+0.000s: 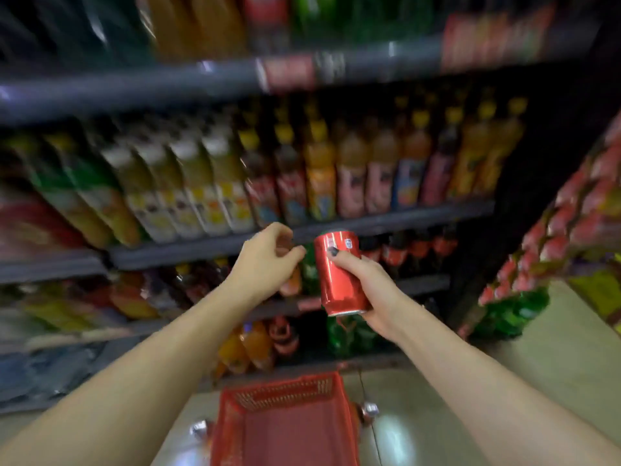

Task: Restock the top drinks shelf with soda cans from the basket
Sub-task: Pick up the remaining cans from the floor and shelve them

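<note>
Right now the right hand [364, 290] grips a red soda can [341, 272] upright in front of the shelves, thumb across its face, fingers hidden behind it. Just beside it, apart from the can, the left hand [263, 260] hangs with fingers loosely curled, holding nothing. Below, the red basket [285, 391] sits on the floor, its near end cut off by the frame edge. Bottles [349, 176] crowd the shelves, labels blurred beyond reading; the top shelf [134, 84] is a smear.
</note>
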A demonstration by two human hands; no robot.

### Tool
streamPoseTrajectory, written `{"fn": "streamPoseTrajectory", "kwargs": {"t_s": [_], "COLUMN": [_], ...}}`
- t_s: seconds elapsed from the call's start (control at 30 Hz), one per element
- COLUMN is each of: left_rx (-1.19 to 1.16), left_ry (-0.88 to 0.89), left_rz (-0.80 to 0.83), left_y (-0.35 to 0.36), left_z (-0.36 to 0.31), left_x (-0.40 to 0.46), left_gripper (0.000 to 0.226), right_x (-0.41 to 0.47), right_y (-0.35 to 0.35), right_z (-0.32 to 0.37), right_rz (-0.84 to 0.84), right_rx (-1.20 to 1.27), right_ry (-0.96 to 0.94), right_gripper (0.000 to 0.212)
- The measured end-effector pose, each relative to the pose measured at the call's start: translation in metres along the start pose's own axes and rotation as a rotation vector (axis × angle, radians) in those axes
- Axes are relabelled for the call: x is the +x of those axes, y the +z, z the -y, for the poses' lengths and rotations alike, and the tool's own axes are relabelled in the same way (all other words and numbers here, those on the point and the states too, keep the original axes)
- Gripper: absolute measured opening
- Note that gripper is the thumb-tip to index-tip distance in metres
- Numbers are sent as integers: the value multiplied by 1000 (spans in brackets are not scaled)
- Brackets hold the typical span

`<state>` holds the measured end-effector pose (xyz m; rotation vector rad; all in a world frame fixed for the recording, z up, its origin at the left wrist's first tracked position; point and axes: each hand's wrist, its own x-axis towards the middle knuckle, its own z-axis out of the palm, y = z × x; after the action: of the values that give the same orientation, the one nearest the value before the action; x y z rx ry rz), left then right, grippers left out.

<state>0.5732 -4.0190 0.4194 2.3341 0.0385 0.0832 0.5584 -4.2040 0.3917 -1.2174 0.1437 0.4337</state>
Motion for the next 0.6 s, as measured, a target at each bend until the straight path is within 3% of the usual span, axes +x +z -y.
{"fn": "streamPoseTrajectory", "kwargs": {"t_s": [0.2,0.37,0.5,0.6], "left_rx": [29,28,-84,-354], "left_ry": [148,286,371,404], "left_rz": [-304,-475,-459,-369], "left_y": [-241,-380,-437,-459], "left_z": [-103,-150,-185,-214], "left_x": [20,24,24,24], "left_gripper": [12,12,14,18], "right_x": [-49,-73,-82,-86], "right_y": [179,295,348,369], "right_z": [199,310,367,401], "right_rz": [156,164,155,113], "right_rx": [-105,-136,-177,-189], "right_ry": [-249,-527,-669,-736], "right_gripper": [37,34,39,39]}}
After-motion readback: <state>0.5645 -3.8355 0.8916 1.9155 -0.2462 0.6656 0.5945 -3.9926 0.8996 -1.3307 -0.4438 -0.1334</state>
